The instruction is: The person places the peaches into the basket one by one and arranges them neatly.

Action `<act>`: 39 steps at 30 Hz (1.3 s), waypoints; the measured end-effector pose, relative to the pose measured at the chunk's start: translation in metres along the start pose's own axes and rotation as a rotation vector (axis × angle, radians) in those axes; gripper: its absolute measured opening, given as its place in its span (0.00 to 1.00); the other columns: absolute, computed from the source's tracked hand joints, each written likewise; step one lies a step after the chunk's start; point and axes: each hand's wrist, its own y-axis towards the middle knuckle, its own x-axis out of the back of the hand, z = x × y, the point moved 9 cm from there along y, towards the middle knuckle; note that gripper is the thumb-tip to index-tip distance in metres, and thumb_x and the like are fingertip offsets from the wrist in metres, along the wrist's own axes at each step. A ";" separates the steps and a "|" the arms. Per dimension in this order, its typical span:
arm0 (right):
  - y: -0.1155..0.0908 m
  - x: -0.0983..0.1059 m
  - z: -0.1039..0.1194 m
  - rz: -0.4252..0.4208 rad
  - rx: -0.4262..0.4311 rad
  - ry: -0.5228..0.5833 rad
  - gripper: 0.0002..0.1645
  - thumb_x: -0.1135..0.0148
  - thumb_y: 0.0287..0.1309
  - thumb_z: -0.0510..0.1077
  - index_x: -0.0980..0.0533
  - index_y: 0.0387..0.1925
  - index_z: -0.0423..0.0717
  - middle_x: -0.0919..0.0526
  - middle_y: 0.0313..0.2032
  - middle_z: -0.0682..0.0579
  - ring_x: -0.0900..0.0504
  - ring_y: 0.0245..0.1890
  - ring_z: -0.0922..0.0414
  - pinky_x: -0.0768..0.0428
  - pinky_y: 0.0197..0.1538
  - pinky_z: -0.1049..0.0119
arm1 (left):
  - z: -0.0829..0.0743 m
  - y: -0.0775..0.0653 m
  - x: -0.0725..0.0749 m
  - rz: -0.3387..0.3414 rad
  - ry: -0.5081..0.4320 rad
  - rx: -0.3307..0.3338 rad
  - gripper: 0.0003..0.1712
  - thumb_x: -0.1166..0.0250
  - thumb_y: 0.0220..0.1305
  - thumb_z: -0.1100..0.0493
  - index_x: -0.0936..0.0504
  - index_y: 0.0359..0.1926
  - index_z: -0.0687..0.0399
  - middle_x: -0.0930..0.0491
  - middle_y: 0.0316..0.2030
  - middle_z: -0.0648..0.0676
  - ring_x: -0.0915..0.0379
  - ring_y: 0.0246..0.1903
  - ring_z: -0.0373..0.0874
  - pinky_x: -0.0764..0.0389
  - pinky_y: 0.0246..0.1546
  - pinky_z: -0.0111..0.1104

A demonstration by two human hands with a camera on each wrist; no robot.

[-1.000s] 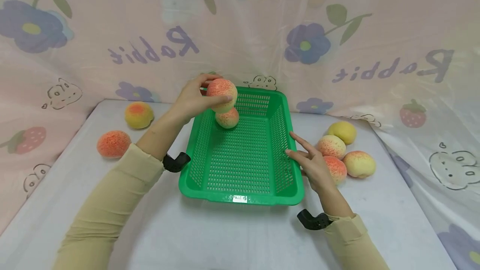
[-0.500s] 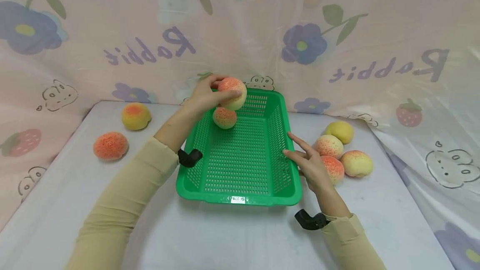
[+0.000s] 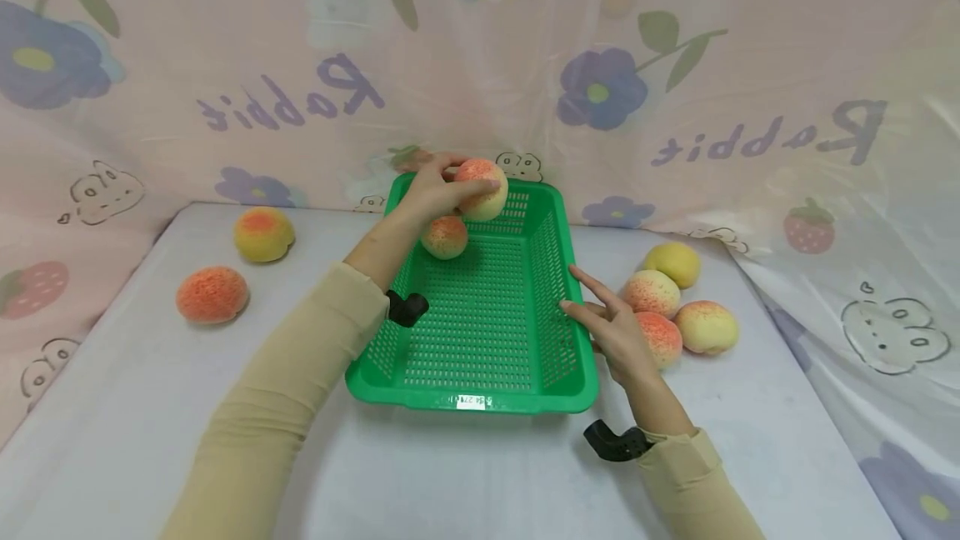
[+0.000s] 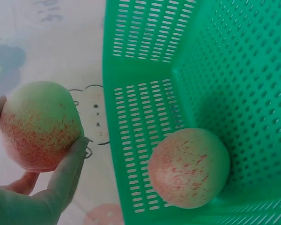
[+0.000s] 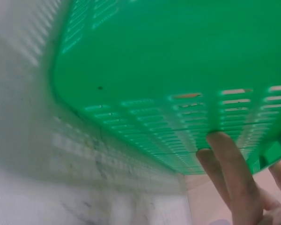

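Currently, a red-and-cream peach [image 3: 482, 190] is held up at the far end of the green basket [image 3: 480, 315], level with the far wall in the head view; the left wrist view shows it off to the side of that wall, with a gap between. The left hand [image 3: 433, 192] has hold of it, thumb on one side and fingers on the other, spread only as far as the fruit is wide. Inside the basket, a second peach [image 3: 445, 238] sits in the far left corner, with bare perforated floor to its right and nearer side. A white label [image 3: 471, 402] is stuck to the near rim. At the basket's right side, the right hand [image 3: 618, 332] grips the wall: thumb and a straight finger lie on the rim, slightly apart, while other fingers press the slotted outside from below.

Farther out on the left lie a yellow-orange fruit [image 3: 264, 235] and, nearer, a red fruit [image 3: 212, 295], well apart from the basket. Just beyond the right hand, four fruits cluster: a yellow one [image 3: 672, 264] at the far side, a speckled cream one [image 3: 652, 293], a pale yellow one [image 3: 707, 327] and a red one [image 3: 660, 338] partly behind the hand. All rest on a white-covered table [image 3: 420, 473], backed by a pink cloth [image 3: 480, 65] printed with flowers and rabbits.
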 end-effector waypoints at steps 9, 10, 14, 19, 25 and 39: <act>-0.002 0.002 -0.003 -0.015 0.000 -0.013 0.37 0.39 0.63 0.47 0.41 0.72 0.61 0.17 0.48 0.38 0.13 0.32 0.57 0.15 0.34 0.60 | 0.019 0.019 -0.012 -0.029 0.133 0.017 0.37 0.29 0.55 0.45 0.32 0.64 0.46 0.30 0.55 0.57 0.32 0.51 0.49 0.24 0.51 0.43; -0.002 0.002 -0.003 -0.017 -0.003 -0.014 0.38 0.39 0.63 0.47 0.41 0.72 0.61 0.17 0.47 0.39 0.13 0.32 0.57 0.15 0.34 0.60 | 0.021 0.021 -0.015 -0.023 0.151 0.016 0.38 0.29 0.55 0.45 0.32 0.65 0.46 0.30 0.55 0.57 0.32 0.51 0.50 0.25 0.52 0.44; -0.003 0.003 -0.004 -0.015 -0.008 -0.016 0.38 0.39 0.63 0.48 0.41 0.72 0.61 0.16 0.47 0.40 0.13 0.32 0.58 0.15 0.34 0.60 | 0.029 0.028 -0.026 0.008 0.209 0.017 0.39 0.30 0.56 0.44 0.34 0.66 0.45 0.30 0.57 0.58 0.32 0.54 0.50 0.25 0.52 0.43; -0.001 0.002 -0.004 -0.015 -0.004 -0.011 0.38 0.39 0.63 0.47 0.41 0.72 0.61 0.17 0.49 0.38 0.13 0.32 0.57 0.15 0.34 0.60 | 0.039 0.034 -0.040 0.032 0.255 0.006 0.37 0.32 0.59 0.49 0.35 0.67 0.49 0.31 0.61 0.59 0.33 0.59 0.53 0.26 0.56 0.44; -0.002 0.000 -0.002 -0.010 -0.001 -0.017 0.37 0.39 0.64 0.47 0.41 0.72 0.61 0.18 0.49 0.36 0.14 0.31 0.58 0.15 0.34 0.60 | 0.047 0.038 -0.053 0.044 0.296 -0.014 0.35 0.33 0.61 0.54 0.36 0.66 0.54 0.33 0.63 0.61 0.35 0.62 0.55 0.28 0.59 0.45; -0.003 -0.002 0.002 -0.001 0.029 -0.012 0.37 0.40 0.65 0.46 0.41 0.72 0.60 0.17 0.48 0.38 0.14 0.31 0.58 0.15 0.33 0.60 | 0.067 0.043 -0.069 0.107 0.372 0.014 0.38 0.36 0.64 0.54 0.42 0.69 0.61 0.35 0.64 0.64 0.37 0.64 0.56 0.31 0.62 0.44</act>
